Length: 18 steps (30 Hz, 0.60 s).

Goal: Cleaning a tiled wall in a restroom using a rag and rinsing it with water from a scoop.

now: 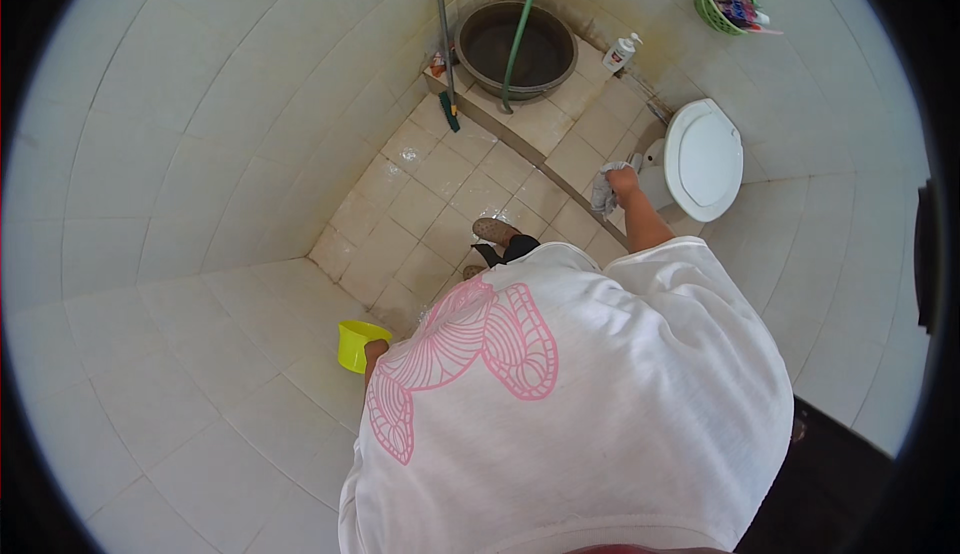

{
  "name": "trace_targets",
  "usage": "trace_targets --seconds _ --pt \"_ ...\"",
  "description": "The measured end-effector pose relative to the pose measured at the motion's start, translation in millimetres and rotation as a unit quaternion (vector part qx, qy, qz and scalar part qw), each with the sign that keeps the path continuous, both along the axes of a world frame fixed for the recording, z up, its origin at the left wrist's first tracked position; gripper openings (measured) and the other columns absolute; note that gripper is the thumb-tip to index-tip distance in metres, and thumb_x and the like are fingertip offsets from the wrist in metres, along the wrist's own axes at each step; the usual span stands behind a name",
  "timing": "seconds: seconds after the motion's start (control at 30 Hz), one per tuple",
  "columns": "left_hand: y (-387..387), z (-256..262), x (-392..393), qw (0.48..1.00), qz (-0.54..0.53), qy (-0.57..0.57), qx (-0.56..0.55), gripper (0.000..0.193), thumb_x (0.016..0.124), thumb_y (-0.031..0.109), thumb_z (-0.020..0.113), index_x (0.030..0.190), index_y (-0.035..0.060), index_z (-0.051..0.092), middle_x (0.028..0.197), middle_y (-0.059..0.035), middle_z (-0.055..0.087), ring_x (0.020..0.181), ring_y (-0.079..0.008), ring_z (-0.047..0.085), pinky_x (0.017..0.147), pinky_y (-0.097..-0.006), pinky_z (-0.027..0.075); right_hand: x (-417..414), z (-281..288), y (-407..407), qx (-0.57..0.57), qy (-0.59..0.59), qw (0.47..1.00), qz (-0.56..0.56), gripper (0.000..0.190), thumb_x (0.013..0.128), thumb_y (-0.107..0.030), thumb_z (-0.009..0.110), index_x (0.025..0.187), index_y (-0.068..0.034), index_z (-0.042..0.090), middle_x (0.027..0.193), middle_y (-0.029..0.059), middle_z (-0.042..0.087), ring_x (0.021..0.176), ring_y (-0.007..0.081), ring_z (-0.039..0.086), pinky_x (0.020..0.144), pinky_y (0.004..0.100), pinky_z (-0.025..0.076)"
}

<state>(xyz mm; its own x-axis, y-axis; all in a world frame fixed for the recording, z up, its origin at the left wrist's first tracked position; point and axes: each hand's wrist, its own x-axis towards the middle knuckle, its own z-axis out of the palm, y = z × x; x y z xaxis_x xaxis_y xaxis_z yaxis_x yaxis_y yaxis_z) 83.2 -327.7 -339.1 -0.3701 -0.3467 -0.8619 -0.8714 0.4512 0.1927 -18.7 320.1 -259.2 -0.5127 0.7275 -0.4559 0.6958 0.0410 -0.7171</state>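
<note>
On the left, my left hand (377,350) grips a yellow-green plastic dipper (358,344) close to the tiled wall. My right arm reaches out to the right, where my right hand (622,182) is closed around a crumpled grey-white cloth (603,192). The cloth hangs beside the base of a white toilet (703,160), whose lid is down. My fingers are partly hidden by the cloth. Below me, wet floor tiles (431,194) surround my brown clog (493,229). The front of my white shirt hides much of the lower view.
A large dark basin (517,93) sits on the raised ledge, with a green hose (525,25) reaching across it. Against the left wall leans a floor brush (445,44). A pump bottle (620,53) stands near the basin. A green basket (705,6) of toiletries hangs on the wall.
</note>
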Motion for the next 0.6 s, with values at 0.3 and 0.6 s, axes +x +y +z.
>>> trace_targets --seconds 0.3,0.6 --pt "6.0 -0.4 -21.7 0.994 0.095 0.041 0.037 0.023 0.076 0.019 0.055 0.086 -0.0009 0.058 0.074 -0.0120 0.061 0.062 -0.0228 0.060 0.055 -0.0344 0.047 5.5 41.1 -3.6 -0.136 0.099 0.978 -0.125 0.018 0.070 -0.003 0.059 0.084 0.009 0.055 0.080 0.0147 0.058 0.070 0.0239 0.058 0.057 0.0360 0.045" --pt "12.9 0.8 -44.0 0.996 0.062 0.048 0.047 0.021 0.076 0.019 0.054 0.086 0.0001 0.057 0.072 -0.0110 0.058 0.060 -0.0219 0.058 0.053 -0.0344 0.047 7.0 39.0 9.2 -0.194 0.175 0.950 -0.171 0.021 0.072 0.000 0.057 0.091 0.009 0.054 0.085 0.0150 0.058 0.072 0.0231 0.058 0.059 0.0359 0.045"
